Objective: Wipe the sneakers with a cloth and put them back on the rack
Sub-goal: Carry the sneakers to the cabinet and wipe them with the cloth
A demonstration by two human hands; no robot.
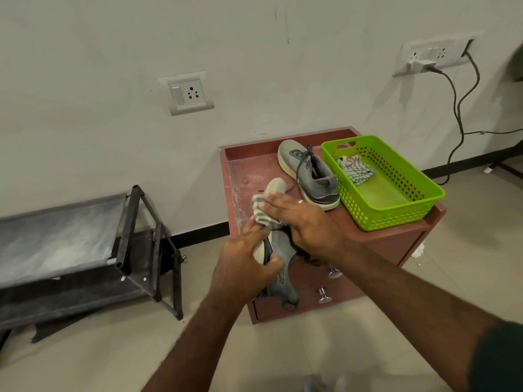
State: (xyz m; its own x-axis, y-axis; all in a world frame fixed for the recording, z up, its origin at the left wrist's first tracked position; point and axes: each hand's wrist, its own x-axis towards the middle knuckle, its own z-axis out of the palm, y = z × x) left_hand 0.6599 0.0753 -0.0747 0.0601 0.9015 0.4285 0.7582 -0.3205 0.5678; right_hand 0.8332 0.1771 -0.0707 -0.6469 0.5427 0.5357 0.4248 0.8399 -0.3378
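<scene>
My left hand [244,265] grips a grey sneaker [278,250] by its sole and heel, holding it tilted above the front of a reddish-brown cabinet [240,176]. My right hand [304,219] lies over the sneaker with straight fingers and presses a striped grey-white cloth [261,212] against its side near the toe. The second grey sneaker [308,172] rests upright on the cabinet top, toe toward the wall. The black shoe rack [85,236] stands to the left against the wall with bare shelves.
A green plastic basket [396,205] on the cabinet's right side holds another striped cloth [355,168]. Wall sockets [188,91] and hanging cables [458,108] are behind. Tiled floor lies between rack and cabinet.
</scene>
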